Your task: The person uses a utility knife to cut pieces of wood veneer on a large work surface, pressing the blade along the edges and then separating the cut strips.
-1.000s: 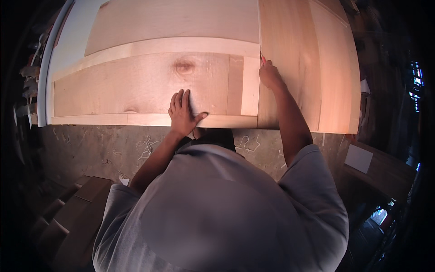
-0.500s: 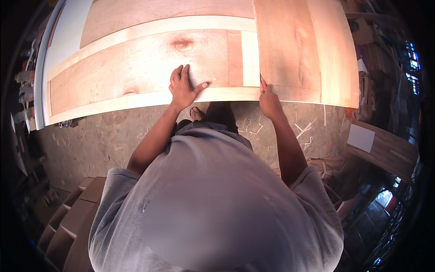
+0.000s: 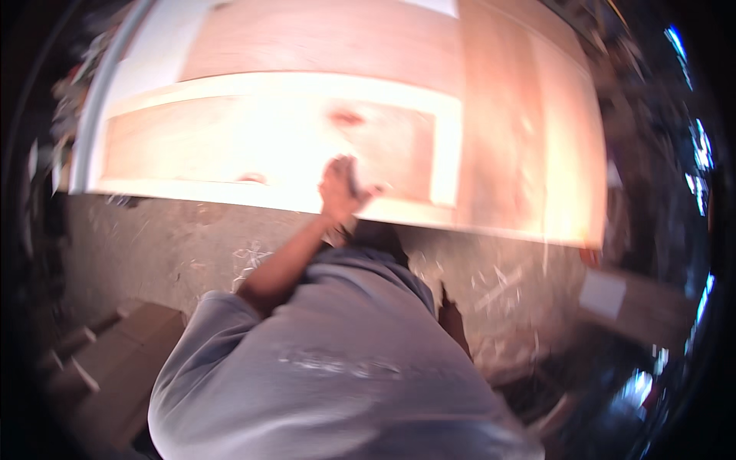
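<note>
A large pale wooden panel (image 3: pixel 391 153), framed with lighter strips, lies in front of me, partly washed out by glare. My left hand (image 3: pixel 341 192) rests on it near the front edge, fingers extended and thumb apart, holding nothing. Back from the panel and low beside my body, my right hand (image 3: pixel 452 317) is closed around a slim tool (image 3: pixel 443 292) whose tip points up and away. It looks dark and blurred now; half a second ago it showed red. The panel's edge and the tool do not touch.
Thin offcut strips (image 3: pixel 498 287) litter the concrete floor (image 3: pixel 176 238) below the panel. Cardboard boxes (image 3: pixel 142 345) stand behind me on the left. To the right is a brown board with a white sheet (image 3: pixel 602 296) on it.
My right hand has drawn the slim tool back from the panel's front edge, down toward my side. My left hand stays on the panel. The whole view has tilted and blurred.
</note>
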Action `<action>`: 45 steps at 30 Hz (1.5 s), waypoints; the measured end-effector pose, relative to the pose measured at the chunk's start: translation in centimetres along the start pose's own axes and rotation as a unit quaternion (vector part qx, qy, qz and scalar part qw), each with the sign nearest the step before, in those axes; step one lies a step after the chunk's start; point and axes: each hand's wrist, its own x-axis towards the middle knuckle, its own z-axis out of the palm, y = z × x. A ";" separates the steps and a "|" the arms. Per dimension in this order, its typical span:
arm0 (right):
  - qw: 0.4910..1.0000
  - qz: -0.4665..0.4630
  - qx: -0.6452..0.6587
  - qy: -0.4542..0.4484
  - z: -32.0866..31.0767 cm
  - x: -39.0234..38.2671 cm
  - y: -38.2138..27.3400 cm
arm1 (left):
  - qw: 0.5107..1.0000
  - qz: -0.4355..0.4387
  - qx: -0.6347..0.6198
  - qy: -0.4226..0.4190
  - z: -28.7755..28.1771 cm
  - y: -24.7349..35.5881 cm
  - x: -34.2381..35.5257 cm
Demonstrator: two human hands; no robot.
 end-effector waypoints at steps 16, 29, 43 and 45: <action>0.908 -0.303 0.265 0.120 -18.6 28.5 -30.8 | 0.983 -0.149 -0.089 0.061 -10.7 -4.1 6.2; 0.898 -0.437 0.047 0.033 -21.4 47.6 -66.9 | 0.971 -0.125 0.064 0.192 -26.8 -27.1 35.2; 0.849 -0.449 -0.245 0.130 -22.4 66.3 -97.4 | 0.958 -0.144 0.196 0.150 -25.3 -36.3 47.3; 0.856 -0.436 -0.257 0.110 -22.3 66.6 -98.0 | 0.961 -0.149 0.187 0.141 -25.3 -36.6 47.4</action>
